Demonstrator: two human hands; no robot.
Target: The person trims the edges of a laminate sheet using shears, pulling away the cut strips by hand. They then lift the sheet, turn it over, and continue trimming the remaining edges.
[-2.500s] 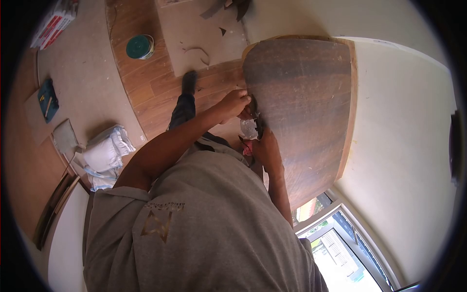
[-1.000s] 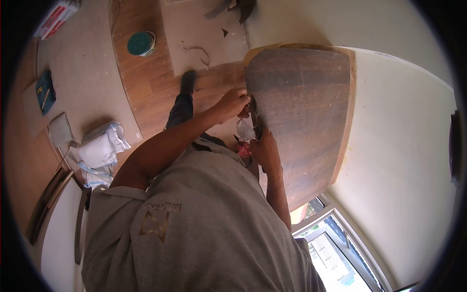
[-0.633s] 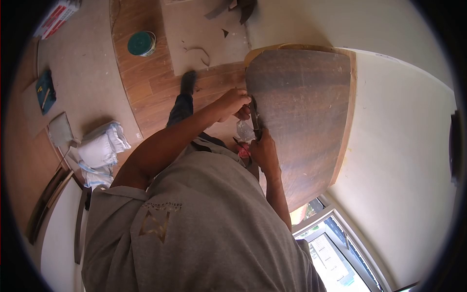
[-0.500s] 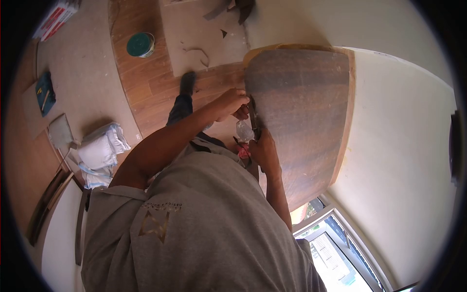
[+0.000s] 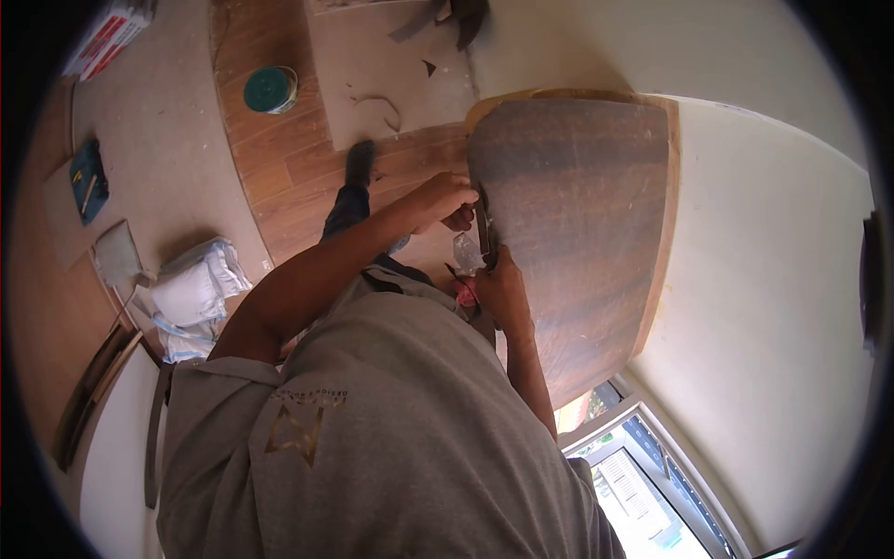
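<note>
Fingers of the left hand (image 5: pixel 447 198) are curling closed around something small at the left edge of the large dark brown wooden panel (image 5: pixel 573 214), which is standing upright against the cream wall (image 5: pixel 773 279); what they are pinching is too small to make out. Just below, the right hand (image 5: pixel 503 284) is pressing against the same edge, its fingers bent around a narrow dark tool (image 5: pixel 484 228) lying along the panel's edge. Between the two hands a small clear plastic bag (image 5: pixel 465 250) is hanging, and a red object (image 5: pixel 466 291) is showing beside the right wrist. Down on the wooden floor (image 5: pixel 279 149) a round green tin (image 5: pixel 268 89) is sitting, with white sacks (image 5: pixel 196 289) lying near it on the grey sheeting (image 5: pixel 158 158).
</note>
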